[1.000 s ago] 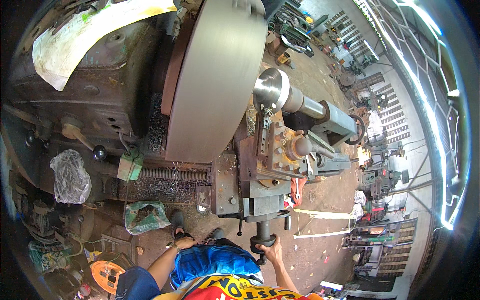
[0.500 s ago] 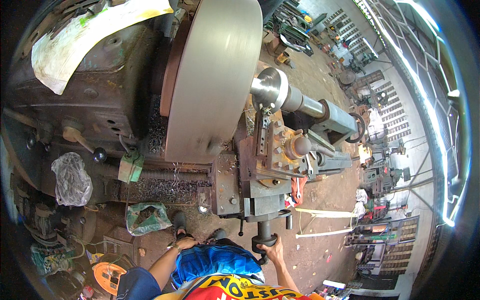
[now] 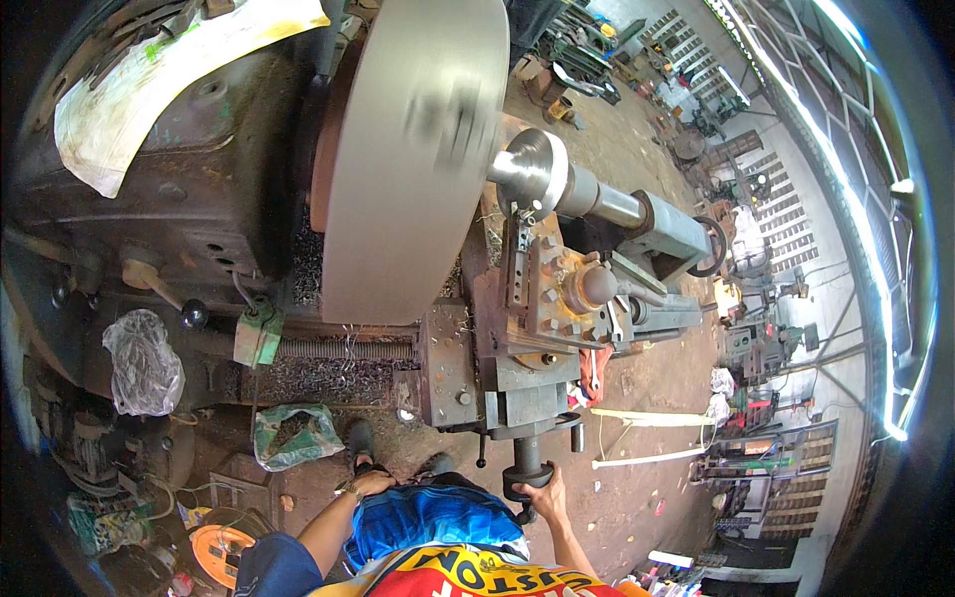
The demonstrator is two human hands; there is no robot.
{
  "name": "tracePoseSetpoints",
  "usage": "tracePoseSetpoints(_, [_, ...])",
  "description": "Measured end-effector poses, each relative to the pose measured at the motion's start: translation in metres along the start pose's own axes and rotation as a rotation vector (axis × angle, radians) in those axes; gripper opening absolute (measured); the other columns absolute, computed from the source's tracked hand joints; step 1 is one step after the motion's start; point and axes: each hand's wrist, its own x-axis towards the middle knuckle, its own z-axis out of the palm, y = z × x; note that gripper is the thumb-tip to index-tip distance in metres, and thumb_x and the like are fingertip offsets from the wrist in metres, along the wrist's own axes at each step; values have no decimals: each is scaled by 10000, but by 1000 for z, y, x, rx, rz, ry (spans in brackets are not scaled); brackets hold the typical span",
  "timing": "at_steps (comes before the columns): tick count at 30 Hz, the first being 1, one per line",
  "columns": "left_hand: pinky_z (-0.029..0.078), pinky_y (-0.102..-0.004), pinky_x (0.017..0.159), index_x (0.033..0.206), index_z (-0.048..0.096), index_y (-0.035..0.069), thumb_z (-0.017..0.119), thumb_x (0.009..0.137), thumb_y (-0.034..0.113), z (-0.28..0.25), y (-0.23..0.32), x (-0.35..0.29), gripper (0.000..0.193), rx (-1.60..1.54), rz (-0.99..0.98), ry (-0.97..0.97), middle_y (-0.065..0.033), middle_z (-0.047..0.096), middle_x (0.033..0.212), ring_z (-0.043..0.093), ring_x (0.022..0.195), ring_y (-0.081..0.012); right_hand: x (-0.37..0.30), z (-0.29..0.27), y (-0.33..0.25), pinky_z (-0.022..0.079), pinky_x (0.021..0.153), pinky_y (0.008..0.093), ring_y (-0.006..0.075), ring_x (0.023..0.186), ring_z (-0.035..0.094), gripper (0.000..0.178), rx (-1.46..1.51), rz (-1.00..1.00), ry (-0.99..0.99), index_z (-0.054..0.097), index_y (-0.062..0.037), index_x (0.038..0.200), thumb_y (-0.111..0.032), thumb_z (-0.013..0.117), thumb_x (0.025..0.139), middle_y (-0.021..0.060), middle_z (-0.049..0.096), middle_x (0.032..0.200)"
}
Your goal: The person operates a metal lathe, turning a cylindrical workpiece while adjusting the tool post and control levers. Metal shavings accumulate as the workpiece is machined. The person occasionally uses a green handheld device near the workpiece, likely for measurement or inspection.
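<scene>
My right hand is closed around the dark round handwheel at the near end of the lathe's cross slide. My left hand lies on my leg, over the blue shorts, holding nothing I can see. Ahead, a large grey metal cylinder is mounted on the lathe and blurred by rotation. Its right side meets a shiny round centre on the tailstock. The rusty tool post with several bolts stands beside the cylinder's near right edge.
Metal chips cover the bed around the lead screw. Lever knobs project at left, near a clear plastic bag. A green-white sack and an orange round object lie on the floor. A pale frame is at right.
Dark blurred marks now show on the grey cylinder's upper face, where it was plain before. The view has shifted slightly. Both hands keep their places.
</scene>
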Motion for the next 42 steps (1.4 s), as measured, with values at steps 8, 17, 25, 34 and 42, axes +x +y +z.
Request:
tracePoseSetpoints(8, [400, -432, 1039, 1188, 632, 90, 393, 974, 277, 8, -8, 7, 371, -15, 11, 49, -171, 594, 1254, 531, 1209, -347, -1, -3, -6, 479, 953, 411, 377, 1116, 602, 1088, 0, 5, -11, 395, 128, 1333, -409, 888, 526, 292, 592, 1193])
tracePoseSetpoints(17, [399, -417, 1029, 1143, 642, 81, 399, 973, 307, 1, 0, 1, 373, -80, -17, 53, -170, 604, 1221, 538, 1192, -348, -2, -4, -10, 484, 950, 408, 378, 1109, 607, 1088, 1, 13, -10, 387, 134, 1337, -378, 897, 524, 298, 594, 1188])
tracePoseSetpoints(25, [406, -425, 1018, 1123, 643, 72, 408, 973, 301, 5, -1, 3, 360, -226, -189, 101, -174, 607, 1215, 539, 1191, -353, -2, -4, -10, 486, 949, 411, 381, 1108, 608, 1102, -12, 13, -1, 385, 130, 1343, -383, 908, 519, 299, 595, 1193])
tracePoseSetpoints(34, [414, -443, 1020, 1117, 648, 60, 410, 959, 290, 2, -3, 4, 367, -118, -57, 28, -209, 599, 1204, 533, 1202, -350, -2, -1, -5, 484, 949, 410, 383, 1101, 604, 1087, 9, -15, 21, 402, 126, 1328, -386, 908, 514, 290, 598, 1180])
tracePoseSetpoints(42, [403, -422, 1036, 1147, 643, 41, 402, 959, 334, -7, 11, -10, 423, -129, -32, 71, -189, 597, 1262, 543, 1197, -338, 1, 1, 4, 493, 934, 423, 398, 1086, 611, 1055, 3, -13, 17, 415, 88, 1325, -406, 881, 518, 314, 599, 1148])
